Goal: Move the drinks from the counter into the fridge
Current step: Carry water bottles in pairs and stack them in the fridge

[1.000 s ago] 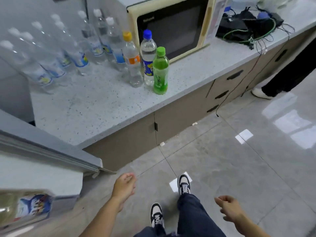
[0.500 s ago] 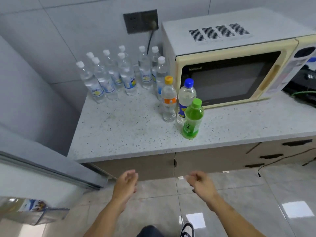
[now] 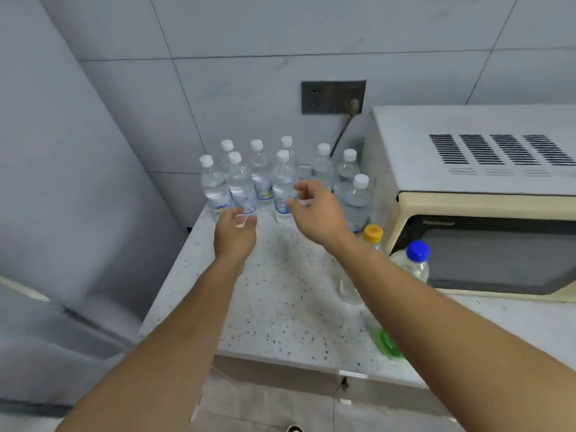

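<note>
Clear water bottles (image 3: 282, 182) at counter (image 3: 280, 307) rear; L hand (image 3: 235, 233) & R hand (image 3: 314, 210) near (grip loose, prob. empty).

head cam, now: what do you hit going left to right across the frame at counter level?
Fridge side → white-capped water bottles → left hand → right hand → orange-capped bottle → blue-capped bottle → microwave.

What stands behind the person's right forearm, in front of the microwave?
Three bottles: an orange-capped bottle, a blue-capped bottle and a green bottle. The right forearm covers most of each, so their labels and the green one's cap are hidden.
</note>
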A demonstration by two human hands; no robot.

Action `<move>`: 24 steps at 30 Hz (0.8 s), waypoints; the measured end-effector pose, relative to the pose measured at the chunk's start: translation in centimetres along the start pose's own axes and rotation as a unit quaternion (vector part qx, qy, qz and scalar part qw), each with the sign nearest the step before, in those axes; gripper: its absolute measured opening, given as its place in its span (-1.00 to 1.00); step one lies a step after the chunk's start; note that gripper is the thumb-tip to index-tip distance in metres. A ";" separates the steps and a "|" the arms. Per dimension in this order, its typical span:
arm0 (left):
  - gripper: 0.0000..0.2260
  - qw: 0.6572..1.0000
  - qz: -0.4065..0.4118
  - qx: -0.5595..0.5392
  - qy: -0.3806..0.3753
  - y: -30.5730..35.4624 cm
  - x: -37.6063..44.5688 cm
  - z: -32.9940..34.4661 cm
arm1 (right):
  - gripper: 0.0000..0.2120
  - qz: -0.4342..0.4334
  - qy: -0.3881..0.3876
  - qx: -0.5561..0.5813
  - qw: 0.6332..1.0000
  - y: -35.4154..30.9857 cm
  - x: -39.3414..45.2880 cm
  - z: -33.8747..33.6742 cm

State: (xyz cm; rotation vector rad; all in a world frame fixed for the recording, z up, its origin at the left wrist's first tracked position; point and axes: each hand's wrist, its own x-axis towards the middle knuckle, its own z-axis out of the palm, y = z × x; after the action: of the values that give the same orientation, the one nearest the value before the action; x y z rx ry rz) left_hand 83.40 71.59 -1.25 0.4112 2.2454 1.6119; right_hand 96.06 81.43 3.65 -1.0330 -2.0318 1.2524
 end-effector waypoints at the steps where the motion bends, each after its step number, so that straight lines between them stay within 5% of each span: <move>1: -0.68 1.000 0.000 0.015 0.021 0.7 1.6 0.0 | -0.61 0.001 0.003 -0.010 1.000 -0.5 2.1 0.0; 7: -0.50 0.979 0.079 0.172 0.073 4.1 9.9 0.7 | -0.46 -0.001 0.001 -0.099 0.995 -1.6 12.5 2.3; 17: -0.53 0.901 0.169 0.398 0.004 6.2 16.7 3.4 | -0.53 -0.002 -0.053 -0.246 0.968 0.6 18.4 5.1; 24: -0.80 0.920 0.190 0.343 0.021 4.6 15.0 3.6 | -0.67 -0.034 -0.047 -0.254 0.965 1.4 17.2 4.7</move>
State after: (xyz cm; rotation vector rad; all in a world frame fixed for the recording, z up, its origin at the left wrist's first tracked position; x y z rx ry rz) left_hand 71.67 82.41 0.40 1.0496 2.8511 0.9109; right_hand 83.27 93.67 1.16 -1.1267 -2.5126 0.7666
